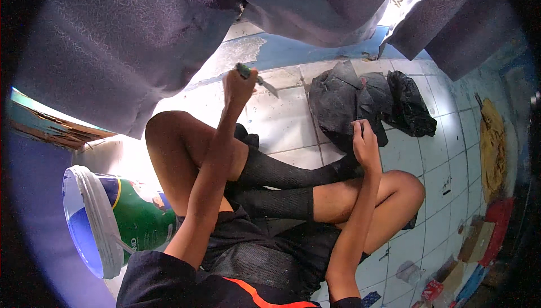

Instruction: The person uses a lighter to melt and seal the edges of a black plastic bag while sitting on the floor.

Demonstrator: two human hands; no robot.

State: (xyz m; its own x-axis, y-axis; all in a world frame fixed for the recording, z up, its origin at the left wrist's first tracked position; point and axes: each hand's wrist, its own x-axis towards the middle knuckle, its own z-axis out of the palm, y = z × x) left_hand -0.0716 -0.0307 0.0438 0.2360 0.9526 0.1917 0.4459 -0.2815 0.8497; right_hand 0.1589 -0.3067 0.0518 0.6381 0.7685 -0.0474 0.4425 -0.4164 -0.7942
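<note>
My left hand [239,89] is raised over the tiled floor, fingers wrapped round the dark green handle of a knife [267,87]. Its short grey blade points right and downward, clear of anything around it. Further right, my right hand [366,147] is closed, with thumb and fingers pressed together. Whatever it may pinch is too small or hidden to make out. Just beyond those fingers lies a crumpled black plastic bag [336,99], and the hand overlaps its near edge in the view. A second, shinier black bag [411,105] lies against it on the right.
My crossed legs in black socks [276,170] fill the middle. A white-rimmed green paint bucket [141,209] lies tipped on its side at my left. Grey curtains [124,32] hang in front. Along the right are a yellowish-brown flat piece [493,147] and scattered scraps [476,240].
</note>
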